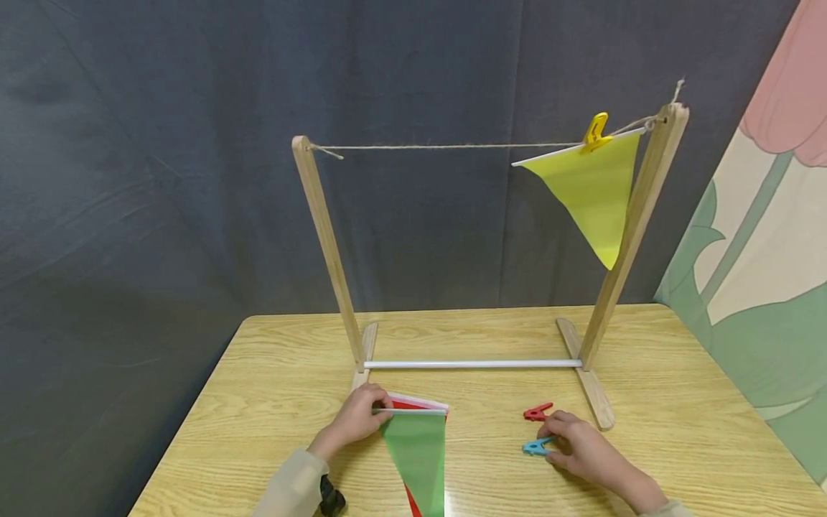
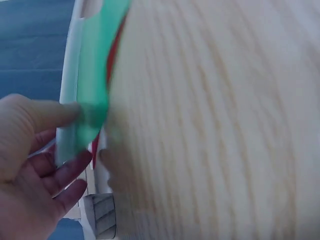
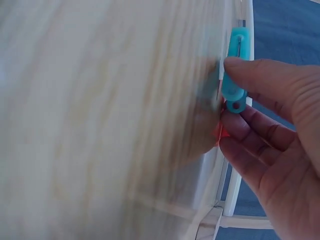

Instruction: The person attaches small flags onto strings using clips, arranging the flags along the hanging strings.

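Observation:
My left hand [image 1: 360, 415] pinches the white-edged top corner of a green triangular pennant [image 1: 420, 449], thumb above and fingers beneath in the left wrist view. A red pennant [image 1: 413, 405] lies partly hidden under the green one. On the right, my right hand [image 1: 584, 449] pinches a blue clothespin [image 1: 535, 447] by its handle ends, low over the table; in the right wrist view the thumb rests on the clothespin [image 3: 237, 65]. Just behind it lies a red clothespin [image 1: 538, 412] on the table.
A wooden stand [image 1: 636, 215] with a twine line [image 1: 446, 147] and a white crossbar [image 1: 472, 365] stands at the back of the table [image 1: 258, 402]. A yellow pennant [image 1: 591, 187] hangs near its right post from a yellow clip [image 1: 596, 133]. A dark curtain is behind.

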`<state>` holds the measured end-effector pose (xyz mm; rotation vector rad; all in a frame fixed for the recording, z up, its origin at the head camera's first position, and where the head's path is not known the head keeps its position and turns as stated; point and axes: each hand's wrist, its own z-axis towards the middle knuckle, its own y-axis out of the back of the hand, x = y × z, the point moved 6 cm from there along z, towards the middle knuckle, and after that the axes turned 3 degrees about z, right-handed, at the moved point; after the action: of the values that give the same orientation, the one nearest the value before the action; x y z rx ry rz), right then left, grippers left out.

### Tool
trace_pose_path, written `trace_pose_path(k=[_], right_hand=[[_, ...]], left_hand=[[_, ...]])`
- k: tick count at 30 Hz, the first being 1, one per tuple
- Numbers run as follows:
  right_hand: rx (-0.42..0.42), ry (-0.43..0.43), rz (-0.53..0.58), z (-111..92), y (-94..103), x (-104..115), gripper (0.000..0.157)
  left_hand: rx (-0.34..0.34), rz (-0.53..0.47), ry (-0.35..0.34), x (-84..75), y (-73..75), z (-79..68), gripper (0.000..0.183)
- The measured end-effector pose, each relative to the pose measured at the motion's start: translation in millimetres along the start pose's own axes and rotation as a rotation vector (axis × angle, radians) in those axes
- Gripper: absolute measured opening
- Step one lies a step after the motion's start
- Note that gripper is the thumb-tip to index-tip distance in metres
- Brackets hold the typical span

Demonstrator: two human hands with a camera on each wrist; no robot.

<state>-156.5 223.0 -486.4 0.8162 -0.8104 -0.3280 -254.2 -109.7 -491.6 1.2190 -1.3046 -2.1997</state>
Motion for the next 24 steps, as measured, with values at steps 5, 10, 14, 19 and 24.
trace_pose_path(k=[5, 10, 14, 19, 24], right_hand=[[-0.048, 0.018, 0.016, 0, 3.2, 4, 0.03], [-0.061, -0.037, 0.055, 4, 6.4, 5, 0.026], [-0.116, -0.047, 0.082, 11, 11.9, 8, 0.031], [-0.207, 0.012, 0.044, 18, 24.5, 17, 0.04], [-0.244, 0.056, 0.016, 25, 37.7, 25, 0.042]], left_hand=[[0.006, -0.308, 0.067, 0.2, 3.4, -1.1, 0.005], [-0.015, -0.464, 0.136, -15.4, 16.9, -1.0, 0.006], [-0.033, -0.555, 0.171, -21.3, 22.9, 0.0, 0.007], [-0.07, -0.634, 0.2, -10.6, 15.8, 2.0, 0.012], [-0.132, -0.722, 0.204, -11.6, 17.7, 4.3, 0.02]])
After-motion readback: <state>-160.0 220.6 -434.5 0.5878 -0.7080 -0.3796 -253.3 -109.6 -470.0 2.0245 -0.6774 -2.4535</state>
